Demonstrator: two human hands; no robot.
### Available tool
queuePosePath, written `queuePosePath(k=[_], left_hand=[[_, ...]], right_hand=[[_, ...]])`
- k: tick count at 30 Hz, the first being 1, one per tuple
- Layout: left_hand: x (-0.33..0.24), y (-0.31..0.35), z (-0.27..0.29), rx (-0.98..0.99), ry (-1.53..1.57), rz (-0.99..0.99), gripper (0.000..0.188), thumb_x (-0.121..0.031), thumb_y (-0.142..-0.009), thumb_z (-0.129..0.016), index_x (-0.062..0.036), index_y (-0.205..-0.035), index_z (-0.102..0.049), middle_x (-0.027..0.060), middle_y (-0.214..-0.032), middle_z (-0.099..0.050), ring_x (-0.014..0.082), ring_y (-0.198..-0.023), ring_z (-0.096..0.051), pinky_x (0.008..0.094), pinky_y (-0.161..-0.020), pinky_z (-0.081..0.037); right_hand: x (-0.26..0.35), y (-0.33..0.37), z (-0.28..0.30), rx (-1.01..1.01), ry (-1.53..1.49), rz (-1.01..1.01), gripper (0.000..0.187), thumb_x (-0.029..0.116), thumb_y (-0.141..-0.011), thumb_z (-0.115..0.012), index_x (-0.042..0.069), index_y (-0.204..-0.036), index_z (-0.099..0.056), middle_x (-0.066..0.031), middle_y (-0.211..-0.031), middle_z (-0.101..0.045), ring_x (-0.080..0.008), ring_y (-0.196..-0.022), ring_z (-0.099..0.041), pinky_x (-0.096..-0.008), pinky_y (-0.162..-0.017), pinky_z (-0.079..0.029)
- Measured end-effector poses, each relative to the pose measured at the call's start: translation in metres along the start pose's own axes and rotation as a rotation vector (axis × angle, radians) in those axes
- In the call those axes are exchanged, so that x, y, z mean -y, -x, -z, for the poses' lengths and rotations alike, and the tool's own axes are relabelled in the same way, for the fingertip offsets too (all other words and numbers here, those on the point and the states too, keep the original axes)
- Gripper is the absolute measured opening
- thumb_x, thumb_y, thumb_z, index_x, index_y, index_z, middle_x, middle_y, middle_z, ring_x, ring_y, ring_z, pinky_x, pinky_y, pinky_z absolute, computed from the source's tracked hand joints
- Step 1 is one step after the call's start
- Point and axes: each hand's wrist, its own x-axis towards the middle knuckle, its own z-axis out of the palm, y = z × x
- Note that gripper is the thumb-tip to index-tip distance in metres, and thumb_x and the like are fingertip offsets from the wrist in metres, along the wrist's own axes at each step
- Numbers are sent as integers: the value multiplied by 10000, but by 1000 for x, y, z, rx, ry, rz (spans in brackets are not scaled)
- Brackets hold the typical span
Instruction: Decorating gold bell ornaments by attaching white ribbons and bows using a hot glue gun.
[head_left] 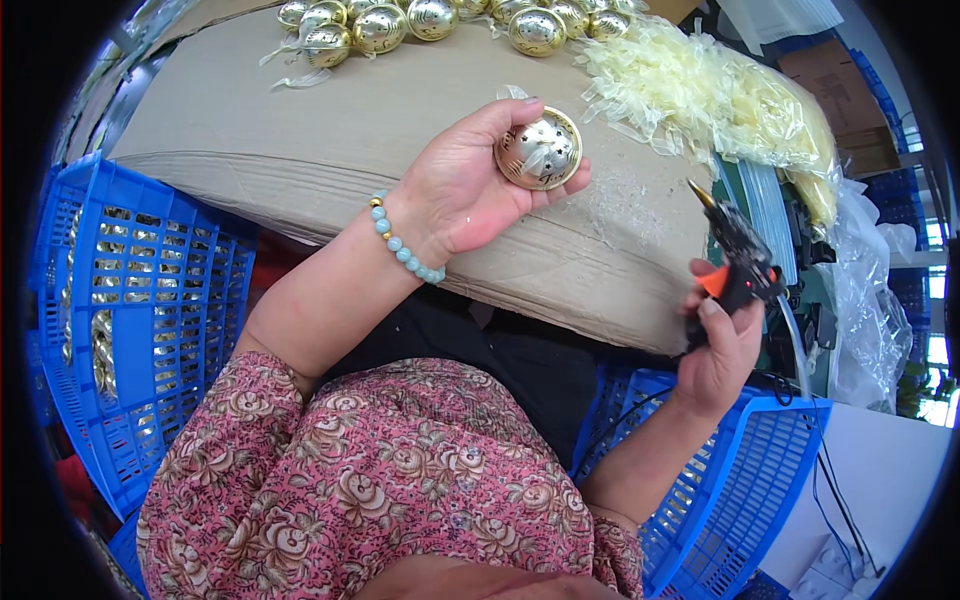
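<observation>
While your left hand (470,185) cups a gold ball (540,150), your right hand (722,345) grips the glue gun (738,262) nearby.

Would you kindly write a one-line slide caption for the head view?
Left hand holds a gold ball over cardboard; right hand grips a glue gun.

You sit at a cardboard-covered table (300,130) with blue plastic crates (130,300) on both sides. Daylight comes from a window (938,290) at your right.
</observation>
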Motion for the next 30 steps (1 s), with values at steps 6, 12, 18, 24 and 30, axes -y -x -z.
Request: queuePosePath(k=[6, 12, 18, 24, 30], left_hand=[[2, -4, 7, 82, 79, -15, 171, -185, -929, -511, -32, -1003, -531, 147, -1077, -578, 302, -1014, -577, 496, -979, -445], [6, -5, 4, 91, 70, 26, 224, -234, -952, -475, -34, -1031, -538, 127, -1028, -614, 269, -1003, -586, 483, -965, -451], [11, -2, -1, 65, 45, 30, 166, -225, -954, -479, -65, -992, -502, 112, -987, -588, 245, -938, -587, 466, -904, -492], [14, -4, -1, 46, 32, 29, 163, -222, -956, -475, -66, -995, -503, 111, -990, -591, 243, -943, -583, 465, -903, -490], [15, -5, 1, 52, 42, 47, 176, -225, -959, -468, -56, -997, -501, 124, -1002, -592, 259, -955, -587, 468, -910, -489]], right_hand=[[6, 1, -28, 225, -117, -16, 454, 147, -848, -608, -34, -1229, -437, -170, -1004, -595, -126, -718, -495, -235, -664, -410], [1, -1, -44, 265, -54, -2, 423, 130, -858, -595, -35, -1218, -446, -134, -966, -600, -114, -723, -485, -226, -648, -390], [-3, 1, -55, 238, -57, -10, 372, 118, -868, -589, -32, -1187, -470, -104, -943, -594, -98, -711, -474, -213, -641, -382], [-5, 0, -49, 257, -26, -45, 341, 130, -878, -594, -27, -1162, -491, -84, -907, -587, -83, -674, -463, -208, -621, -381], [-6, -2, -45, 238, -28, -55, 276, 139, -888, -592, -18, -1100, -512, -63, -855, -571, -80, -646, -455, -211, -589, -377]])
